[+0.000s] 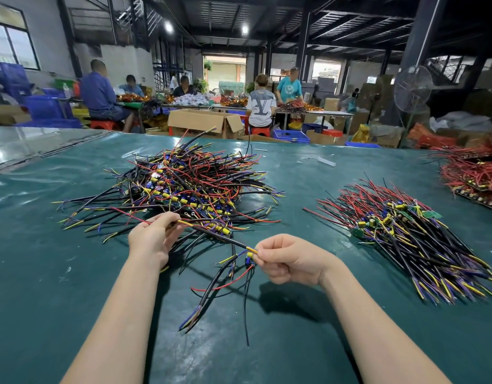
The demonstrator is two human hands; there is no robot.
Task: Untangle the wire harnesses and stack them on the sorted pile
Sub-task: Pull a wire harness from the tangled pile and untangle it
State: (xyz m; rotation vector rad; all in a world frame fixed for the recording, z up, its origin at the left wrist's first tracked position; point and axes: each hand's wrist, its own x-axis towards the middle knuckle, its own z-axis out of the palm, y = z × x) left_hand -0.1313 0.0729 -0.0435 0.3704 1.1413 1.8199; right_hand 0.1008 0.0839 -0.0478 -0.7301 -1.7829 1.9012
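A tangled heap of wire harnesses (192, 184), black, red, yellow and purple, lies on the green table (73, 273) ahead of me. My left hand (153, 239) grips wires at the heap's near edge. My right hand (289, 259) pinches the end of one harness (228, 239) by its yellow and blue parts; black and red leads of it hang down toward me. That harness stretches between both hands. The sorted pile (411, 236), with wires lying roughly parallel, rests to the right.
Another red-wired pile on dark boards (477, 173) sits at the table's far right edge. A small white strip (326, 161) lies further back. Several people work at tables beyond, among cardboard boxes (203, 123) and blue crates. A standing fan (412, 90) is at right.
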